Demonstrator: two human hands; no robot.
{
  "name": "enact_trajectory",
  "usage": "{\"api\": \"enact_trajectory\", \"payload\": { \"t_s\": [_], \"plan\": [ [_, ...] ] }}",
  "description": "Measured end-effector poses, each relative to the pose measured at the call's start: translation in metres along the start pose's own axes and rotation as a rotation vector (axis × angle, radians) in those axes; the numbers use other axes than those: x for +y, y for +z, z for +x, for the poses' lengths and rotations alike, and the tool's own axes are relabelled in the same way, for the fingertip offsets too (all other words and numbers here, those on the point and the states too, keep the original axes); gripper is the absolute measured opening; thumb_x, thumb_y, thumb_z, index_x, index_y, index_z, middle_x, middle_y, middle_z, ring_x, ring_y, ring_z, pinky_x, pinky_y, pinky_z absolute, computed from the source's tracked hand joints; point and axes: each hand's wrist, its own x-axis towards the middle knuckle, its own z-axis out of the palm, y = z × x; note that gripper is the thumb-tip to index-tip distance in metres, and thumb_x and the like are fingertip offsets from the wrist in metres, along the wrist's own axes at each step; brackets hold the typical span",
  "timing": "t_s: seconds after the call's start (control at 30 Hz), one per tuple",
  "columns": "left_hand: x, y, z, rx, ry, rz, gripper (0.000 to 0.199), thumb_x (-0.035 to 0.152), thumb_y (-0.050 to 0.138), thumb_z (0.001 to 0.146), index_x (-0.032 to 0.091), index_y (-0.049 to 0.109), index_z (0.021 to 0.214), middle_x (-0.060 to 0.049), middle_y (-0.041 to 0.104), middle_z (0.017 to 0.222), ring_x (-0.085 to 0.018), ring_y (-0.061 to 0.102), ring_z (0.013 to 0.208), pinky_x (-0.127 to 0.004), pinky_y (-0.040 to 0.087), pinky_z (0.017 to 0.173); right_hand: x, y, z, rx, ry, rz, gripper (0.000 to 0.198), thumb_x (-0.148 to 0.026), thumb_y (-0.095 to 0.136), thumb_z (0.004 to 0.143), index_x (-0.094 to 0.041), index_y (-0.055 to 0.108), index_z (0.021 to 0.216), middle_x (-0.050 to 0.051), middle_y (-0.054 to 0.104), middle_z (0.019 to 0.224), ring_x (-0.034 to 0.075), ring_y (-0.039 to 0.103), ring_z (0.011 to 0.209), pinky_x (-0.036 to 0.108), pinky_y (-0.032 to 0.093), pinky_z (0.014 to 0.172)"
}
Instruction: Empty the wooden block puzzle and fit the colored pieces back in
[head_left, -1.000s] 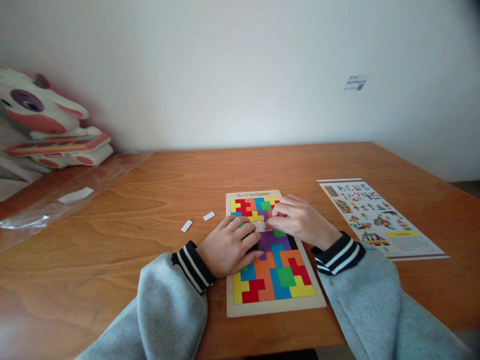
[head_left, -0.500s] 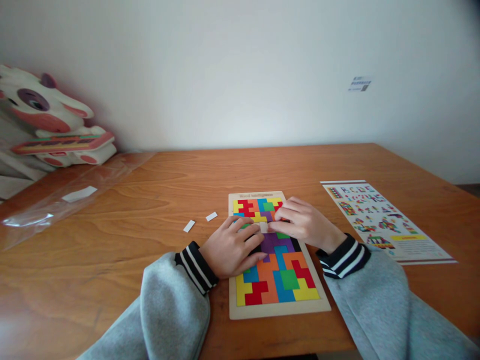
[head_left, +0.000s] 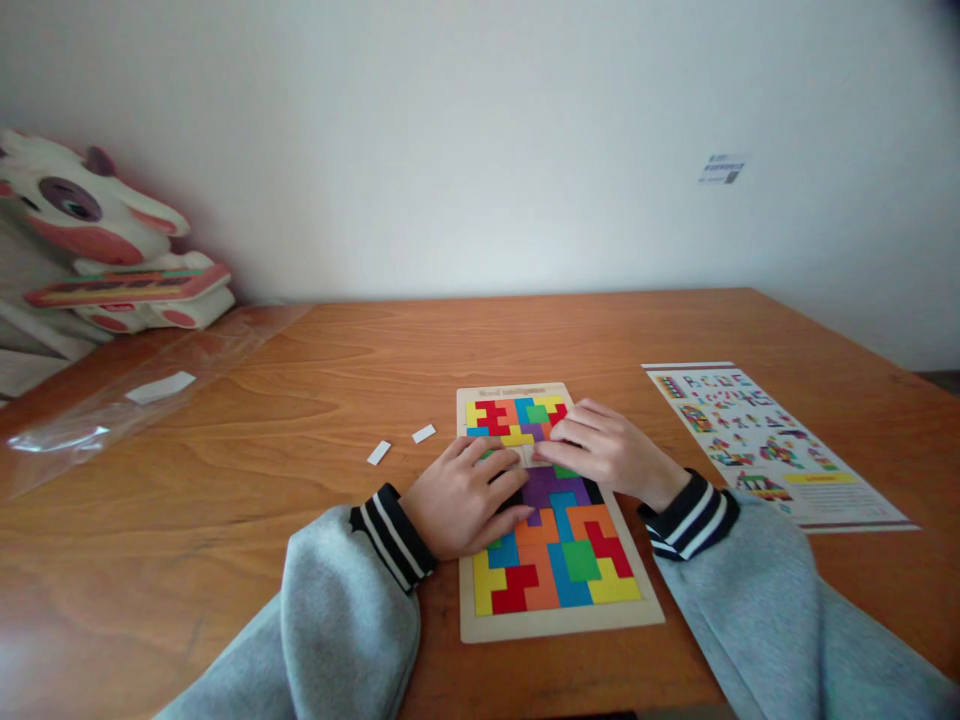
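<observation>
A wooden tetromino puzzle board [head_left: 562, 628], filled with many bright flat pieces, lies on the table before me. My left hand [head_left: 461, 497] rests across its left side, fingers spread, palm down, index fingertip at a pale wooden piece [head_left: 527, 456]. From the right, my right hand [head_left: 607, 450] reaches over the board with curled fingers close together, their tips on the same pale piece. Purple pieces [head_left: 551, 488] show just below it, beside dark gaps in the board. My fingers hide part of the middle rows and the piece's outline.
Two small white slips [head_left: 401, 443] lie left of the board. A printed pattern sheet [head_left: 780, 450] is at the right. Further left are a clear plastic bag [head_left: 97, 420] and a cow-shaped toy keyboard [head_left: 142, 270]. The wooden table [head_left: 360, 350] meets a white wall.
The pale piece between my fingertips looks tilted flatter and shows a little wider. Both hands have stayed almost in place.
</observation>
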Motion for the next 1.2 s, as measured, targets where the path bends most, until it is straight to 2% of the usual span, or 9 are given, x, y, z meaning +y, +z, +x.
{"api": "enact_trajectory", "payload": {
  "t_s": [0.07,0.13,0.2,0.3,0.4,0.6,0.73,0.93,1.2],
  "plan": [
    [0.0,0.0,0.0,0.002,-0.008,-0.002,0.036,0.043,0.044,0.099,0.017,0.061,0.115,-0.01,0.066,0.118,-0.029,0.057,0.109,-0.044,0.05,0.09,-0.003,0.0,-0.001,-0.019,0.242,0.182,0.017,-0.027,0.059,0.096,-0.02,0.072,0.088,0.003,0.069,0.078,0.016,0.058,0.074,0.03,0.045,0.071],
    [0.001,0.0,0.0,0.004,-0.017,-0.003,0.036,0.043,0.044,0.099,0.017,0.061,0.116,-0.01,0.066,0.118,-0.029,0.056,0.11,-0.045,0.05,0.091,-0.011,-0.002,-0.001,-0.062,0.568,0.369,0.016,-0.032,0.064,0.092,-0.019,0.072,0.09,0.002,0.07,0.079,0.014,0.06,0.071,0.027,0.046,0.066],
    [0.001,-0.001,0.0,0.01,-0.031,-0.004,0.035,0.043,0.044,0.099,0.017,0.062,0.115,-0.01,0.065,0.119,-0.03,0.056,0.111,-0.045,0.05,0.091,-0.021,-0.007,0.003,-0.155,0.848,0.489,0.018,-0.036,0.065,0.09,-0.019,0.072,0.09,0.001,0.072,0.078,0.013,0.061,0.063,0.025,0.045,0.059],
    [0.001,-0.001,0.0,0.022,-0.053,-0.011,0.034,0.042,0.045,0.098,0.016,0.063,0.113,-0.011,0.065,0.121,-0.03,0.057,0.111,-0.045,0.051,0.092,-0.038,-0.017,0.016,-0.261,1.036,0.474,0.027,-0.041,0.059,0.092,-0.02,0.072,0.082,0.003,0.074,0.077,0.015,0.065,0.066,0.026,0.045,0.06],
    [0.002,-0.002,0.0,0.026,-0.043,-0.031,0.033,0.041,0.045,0.099,0.016,0.063,0.111,-0.01,0.067,0.118,-0.028,0.059,0.109,-0.045,0.052,0.091,-0.049,-0.021,0.035,-0.407,1.103,0.352,0.027,-0.042,0.059,0.089,-0.02,0.074,0.083,0.005,0.076,0.081,0.019,0.07,0.074,0.028,0.046,0.064],
    [0.0,0.003,-0.003,0.13,-0.01,-0.036,0.029,0.035,0.043,0.099,0.016,0.062,0.11,-0.011,0.071,0.112,-0.024,0.065,0.106,-0.04,0.056,0.089,-0.049,-0.016,0.06,-0.667,1.062,0.107,0.034,-0.043,0.056,0.09,-0.018,0.073,0.075,0.013,0.075,0.082,0.027,0.072,0.083,0.032,0.047,0.065],
    [-0.002,0.008,-0.005,0.195,0.014,-0.069,0.028,0.032,0.041,0.1,0.015,0.063,0.105,-0.01,0.073,0.106,-0.021,0.068,0.102,-0.035,0.057,0.089,-0.042,-0.011,0.067,-0.723,1.059,0.045,0.027,-0.039,0.061,0.085,-0.016,0.074,0.083,0.017,0.076,0.088,0.028,0.072,0.086,0.032,0.049,0.067],
    [-0.004,0.01,-0.007,0.166,0.033,-0.043,0.028,0.034,0.043,0.099,0.017,0.064,0.093,-0.009,0.072,0.098,-0.02,0.068,0.098,-0.035,0.056,0.088,-0.035,-0.003,0.084,-0.817,1.193,0.037,0.031,-0.035,0.07,0.074,-0.015,0.076,0.097,0.021,0.074,0.102,0.031,0.072,0.095,0.034,0.052,0.073],
    [-0.004,0.013,-0.008,0.16,0.02,-0.033,0.029,0.036,0.043,0.099,0.017,0.064,0.095,-0.009,0.071,0.098,-0.02,0.066,0.097,-0.033,0.055,0.085,-0.031,-0.007,0.098,-0.915,1.286,0.052,0.04,-0.043,0.075,0.066,-0.014,0.077,0.093,0.021,0.075,0.095,0.031,0.072,0.093,0.03,0.05,0.067]
  ]
}}
